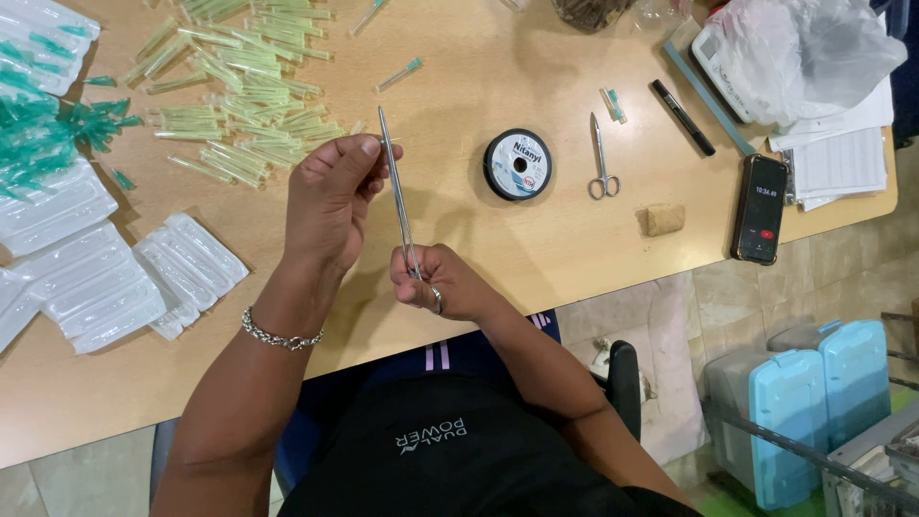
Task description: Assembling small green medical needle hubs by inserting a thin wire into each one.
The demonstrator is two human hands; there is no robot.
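Seen from above, a person sits at a light wooden table (536, 258) with both bare hands raised just over its near edge. The right hand (442, 284) is closed around the ringed handles of a long, thin metal clamp (396, 191), which slants up and away from the body. The left hand (335, 196) is closed in a pinch beside the clamp's upper part, thumb and fingertips pressed on something too small to make out, perhaps a thread or needle. The clamp tip reaches just past the left fingers and looks bare. To the far left lies a loose heap of pale green capped needles (244, 86), next to a mound of teal needle caps (48, 134) and rows of clear plastic blister trays (105, 278); the size of the heap suggests much sorting or assembly remains, though no finished pile can be told apart. Right of the hands sit a round spool of thread (518, 164), small scissors (601, 158), a black pen (683, 117), a small tan block (662, 218) and a black phone (760, 209) near the table's right edge. The stretch of table between the hands and the spool is bare, giving room to move; the near edge lies directly beneath the wrists, with tiled floor and blue cases (814, 393) below to the right.
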